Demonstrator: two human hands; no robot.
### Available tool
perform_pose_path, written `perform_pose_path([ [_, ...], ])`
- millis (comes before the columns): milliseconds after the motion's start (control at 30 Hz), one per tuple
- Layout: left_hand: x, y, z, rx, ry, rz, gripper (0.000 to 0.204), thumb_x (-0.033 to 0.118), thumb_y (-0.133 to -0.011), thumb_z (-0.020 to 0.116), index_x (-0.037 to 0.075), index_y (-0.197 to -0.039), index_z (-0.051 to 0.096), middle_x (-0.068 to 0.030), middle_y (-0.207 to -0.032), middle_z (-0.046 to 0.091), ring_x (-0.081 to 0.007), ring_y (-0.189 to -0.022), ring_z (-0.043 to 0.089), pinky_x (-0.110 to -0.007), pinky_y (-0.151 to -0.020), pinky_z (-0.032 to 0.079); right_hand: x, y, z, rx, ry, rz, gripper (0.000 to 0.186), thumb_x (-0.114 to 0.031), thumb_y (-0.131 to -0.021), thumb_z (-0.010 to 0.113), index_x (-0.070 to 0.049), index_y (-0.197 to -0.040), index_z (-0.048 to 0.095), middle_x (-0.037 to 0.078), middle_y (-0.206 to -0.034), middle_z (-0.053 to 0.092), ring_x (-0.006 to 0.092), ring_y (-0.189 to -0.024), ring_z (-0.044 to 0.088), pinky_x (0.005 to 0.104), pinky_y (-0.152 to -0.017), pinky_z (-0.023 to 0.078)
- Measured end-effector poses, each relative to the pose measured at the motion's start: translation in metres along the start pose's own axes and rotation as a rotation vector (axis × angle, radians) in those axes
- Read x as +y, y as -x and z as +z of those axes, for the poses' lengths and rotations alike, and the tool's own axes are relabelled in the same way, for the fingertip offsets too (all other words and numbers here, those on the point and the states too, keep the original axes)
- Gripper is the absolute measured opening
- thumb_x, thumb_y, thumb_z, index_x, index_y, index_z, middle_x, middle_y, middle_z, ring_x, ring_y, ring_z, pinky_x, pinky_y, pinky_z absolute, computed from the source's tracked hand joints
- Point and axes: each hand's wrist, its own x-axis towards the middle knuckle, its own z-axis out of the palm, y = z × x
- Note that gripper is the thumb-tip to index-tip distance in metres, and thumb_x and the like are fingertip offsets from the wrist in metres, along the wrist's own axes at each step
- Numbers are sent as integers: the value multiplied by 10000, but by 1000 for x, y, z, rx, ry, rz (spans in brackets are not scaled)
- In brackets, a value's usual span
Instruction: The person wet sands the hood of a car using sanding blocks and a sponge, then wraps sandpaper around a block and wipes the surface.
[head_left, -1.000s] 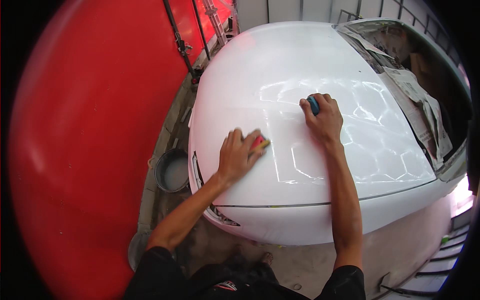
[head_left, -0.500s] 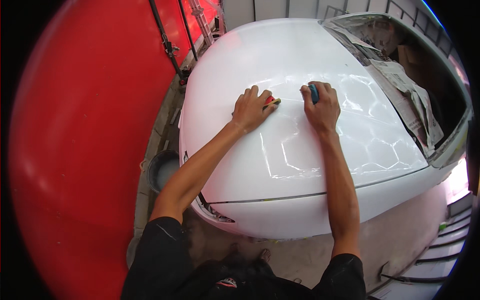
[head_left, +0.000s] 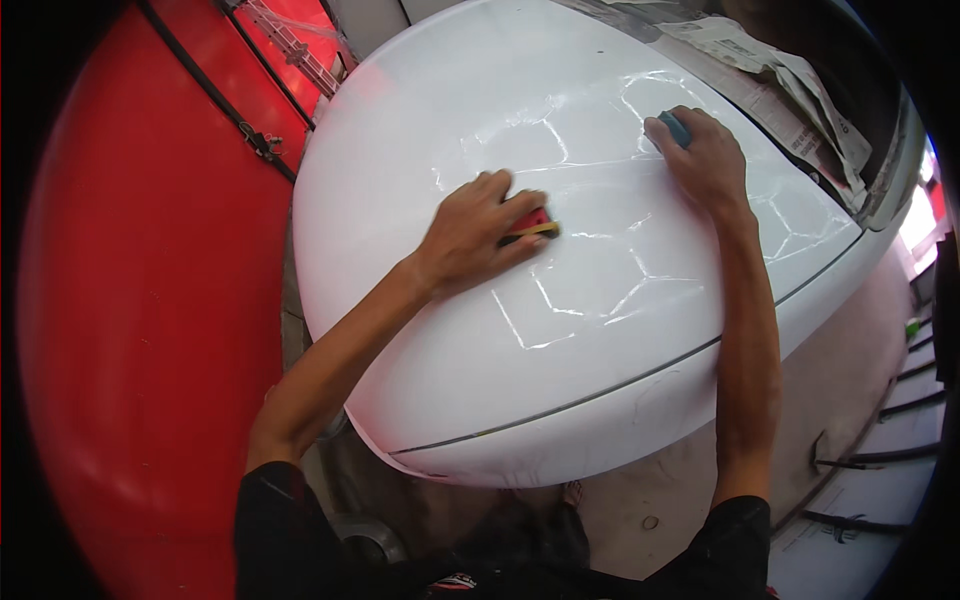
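Note:
A glossy white car hood [head_left: 590,350] with bright hexagonal light reflections lies under both my hands. My left hand [head_left: 470,235] is closed around a small red and black block with a yellowish edge [head_left: 537,225], held against the middle of the hood; the block looks like a sanding block and is slightly blurred. Farther right and nearer the windshield, my right hand [head_left: 712,165] grips a small blue block [head_left: 674,128] on the hood surface. Fingers partly cover both blocks.
Newspaper sheets [head_left: 790,75] lie along the windshield edge. A red wall sheet [head_left: 150,300] stands on the left, with a black pole [head_left: 200,75] and a ladder [head_left: 290,45] beside it. A round grey rim [head_left: 375,535] sits low, near my left arm. Dark bars [head_left: 870,460] are at right.
The view has turned and come closer to the hood. My hands have spread apart, the right one going toward the windshield. Each still holds its block.

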Motion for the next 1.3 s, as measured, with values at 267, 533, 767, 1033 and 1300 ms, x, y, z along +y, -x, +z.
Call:
perform_pose_path([
  [267, 12, -82, 65, 157, 135, 83, 450, 512, -961, 778, 153, -1234, 766, -142, -1081, 631, -342, -1055, 650, -466, -898, 554, 21, 31, 5, 177, -18, -32, 398, -473, -1042, 723, -91, -1131, 789, 108, -1108, 768, 341, -1022, 736, 468, -901, 571],
  [533, -123, 250, -65, 208, -1, -431, 541, 213, -910, 837, 73, -1419, 721, -91, -985, 522, -212, -918, 578, -398, -825, 540, -8, 14, 3, 56, -50, -10, 418, -505, -1016, 740, -105, -1127, 793, 91, -1057, 755, 300, -1023, 715, 445, -902, 576],
  [767, -15, -19, 0, -41, 12, -21, 487, 361, -953, 790, 127, -1373, 712, -142, -1048, 570, -318, -995, 613, -461, -855, 542, -25, 3, -9, -203, 18, 3, 454, -522, -1034, 697, -90, -1128, 801, 106, -1019, 755, 310, -1033, 724, 457, -918, 574],
  [1033, 14, -95, 71, 132, 145, -21, 462, 548, -942, 778, 194, -1240, 783, -145, -1107, 617, -335, -1097, 627, -445, -957, 540, 33, 20, -3, 78, 15, -107, 335, -393, -1053, 716, -76, -1145, 773, 108, -1099, 751, 338, -1013, 712, 460, -897, 558],
  [1300, -128, 190, -45, 348, -48, -565, 488, 398, -949, 831, 173, -1376, 754, -123, -1024, 588, -298, -994, 630, -427, -897, 561, 23, 7, -4, 37, -97, -70, 361, -397, -1069, 703, -50, -1137, 780, 144, -1085, 772, 356, -1008, 739, 436, -919, 557],
])
